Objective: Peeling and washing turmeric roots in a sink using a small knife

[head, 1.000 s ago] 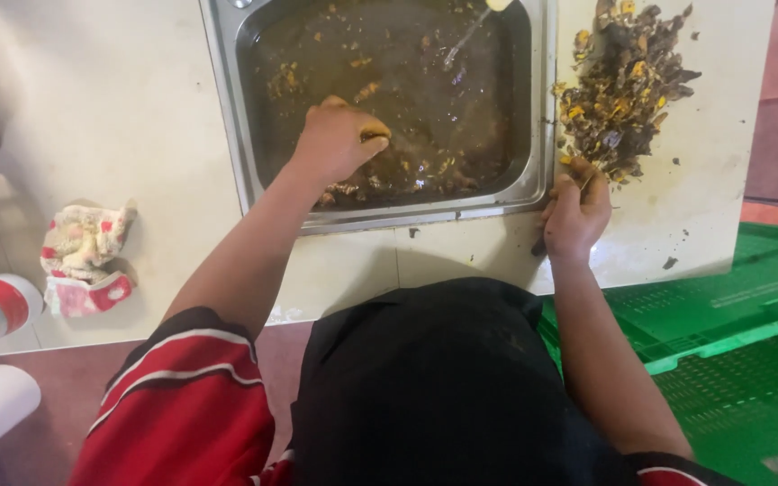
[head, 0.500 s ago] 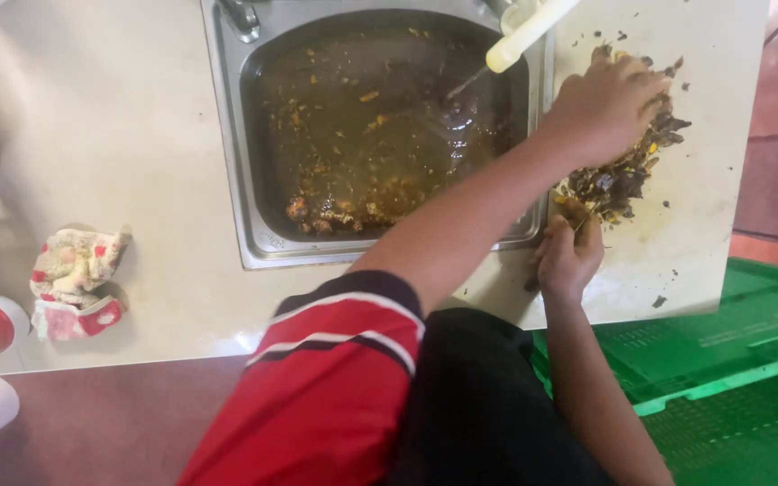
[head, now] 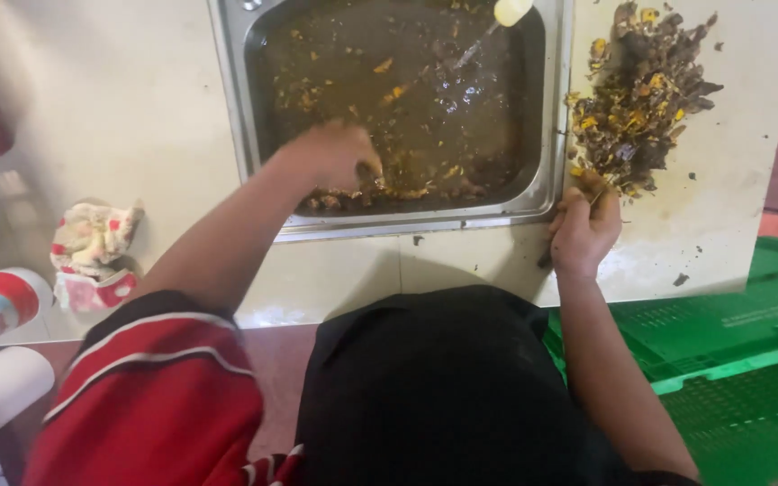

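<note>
Two bare hands are seen from above at a pale tabletop (head: pixel 137 108) into which a steel sink (head: pixel 551 135) is set. The left hand (head: pixel 330 155) is lowered into the sink's near edge, its fingers curled around dark wet scraps (head: pixel 389 184) lying in the murky brown water; whether anything is firmly gripped cannot be told, since the hand is blurred. The right hand (head: pixel 584 227) is rested on the tabletop just right of the sink's near corner, its fingers bent and closed against the lower edge of a heap of dark and yellow peelings (head: pixel 637 99), which is piled on the tabletop beside the sink's right rim. A pale cylindrical handle (head: pixel 511 9) is seen at the sink's far edge, with a thin stem slanting down into the water. Yellow flecks are scattered over the water's surface. On the left of the tabletop a crumpled cloth (head: pixel 92 243) with red patches is laid, well apart from both hands. Green plastic crates (head: pixel 740 333) are seen at lower right, below the tabletop's edge.
</note>
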